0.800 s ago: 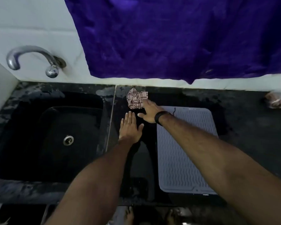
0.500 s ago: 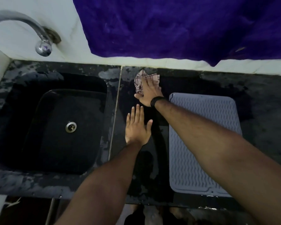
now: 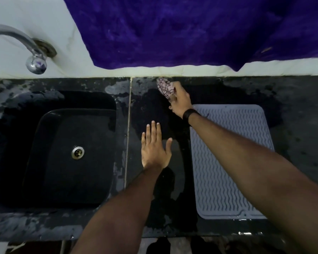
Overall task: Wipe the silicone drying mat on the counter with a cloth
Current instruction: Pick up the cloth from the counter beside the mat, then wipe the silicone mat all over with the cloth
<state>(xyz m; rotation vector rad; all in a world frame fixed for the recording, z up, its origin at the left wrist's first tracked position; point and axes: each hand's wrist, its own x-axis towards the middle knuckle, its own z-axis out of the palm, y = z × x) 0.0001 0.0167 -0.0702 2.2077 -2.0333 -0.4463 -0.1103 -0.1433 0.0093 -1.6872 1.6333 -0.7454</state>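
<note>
our right hand is bunched around the cloth at the back of the tabletop, near the wall, and our left hand lies flat with fingers straight on the wet dark stone. the mat sits on the tabletop to the right, partly under our right forearm, its near edge close to the tabletop's front. we judge the risk is the wet surface: a hard wipe could slide the mat off the front, or the crumpled cloth may only smear. the sink and tap lie to the left, a purple drape hangs behind; nothing blocks the mat.
</note>
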